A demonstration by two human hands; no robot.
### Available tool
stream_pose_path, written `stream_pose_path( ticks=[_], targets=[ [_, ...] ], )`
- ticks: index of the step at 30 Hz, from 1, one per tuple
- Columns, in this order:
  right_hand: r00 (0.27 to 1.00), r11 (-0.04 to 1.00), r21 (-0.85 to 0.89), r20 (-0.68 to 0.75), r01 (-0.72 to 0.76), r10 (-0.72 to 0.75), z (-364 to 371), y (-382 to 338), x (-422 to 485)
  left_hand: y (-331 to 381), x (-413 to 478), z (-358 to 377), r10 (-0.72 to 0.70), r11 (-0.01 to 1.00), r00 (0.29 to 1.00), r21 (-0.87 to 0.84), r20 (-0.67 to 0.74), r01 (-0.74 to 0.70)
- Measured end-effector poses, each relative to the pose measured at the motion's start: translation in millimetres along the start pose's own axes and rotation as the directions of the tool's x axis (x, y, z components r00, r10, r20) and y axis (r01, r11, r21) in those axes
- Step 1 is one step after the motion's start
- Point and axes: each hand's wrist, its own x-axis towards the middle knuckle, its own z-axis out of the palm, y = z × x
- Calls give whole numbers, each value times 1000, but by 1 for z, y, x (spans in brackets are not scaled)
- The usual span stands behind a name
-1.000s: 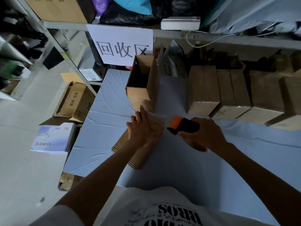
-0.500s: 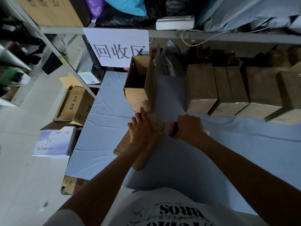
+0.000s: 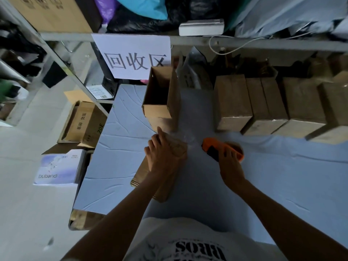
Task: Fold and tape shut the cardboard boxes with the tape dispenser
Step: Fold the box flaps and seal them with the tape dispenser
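Both forearms reach forward. The left hand lies palm down, fingers straight — the right hand grips the tape dispenser

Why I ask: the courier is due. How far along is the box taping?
Done, apparently: a row of closed boxes at the back of the table. In hand: the left hand presses on the near box while the right hand grips the tape dispenser, clear tape stretched between them. Left: the open box behind is not yet folded or taped.
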Motion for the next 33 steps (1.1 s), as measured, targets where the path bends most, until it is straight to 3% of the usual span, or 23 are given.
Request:
stream_pose_path(
  ticks=[2,4,6,9,11,22,26,30,33],
  targets=[
    [1000,996,79,-4,-29,30,0,-2,-3,0,0,-3,-3,1000,1000,-21,5,3],
    [991,995,80,-112,-61,70,-8,-11,-2,1,1,-7,-4,998,1000,-65,20,6],
    [978,976,215,-210,34,13,-20,-28,0,3,-1,-11,-10,992,999,-124,39,14],
    [950,815,562,-309,137,54,-42,-65,-2,11,-6,-17,-14,978,1000,-210,14,16],
    [914,729,666,-377,154,151,-48,-82,-5,18,-7,-21,-21,969,1000,-247,-16,16],
    [877,565,817,-349,112,331,-74,-107,-16,35,-8,-32,-101,923,985,-382,-141,40],
    [905,543,832,-313,116,287,-75,-112,-21,35,-10,-31,-90,910,981,-415,-171,11],
    [888,467,873,-320,141,330,-76,-112,-24,29,-12,-32,-56,872,982,-488,-180,-40],
    [880,549,818,-379,174,287,-75,-114,-29,25,-13,-36,-25,819,982,-567,-187,-87]
  ],
)
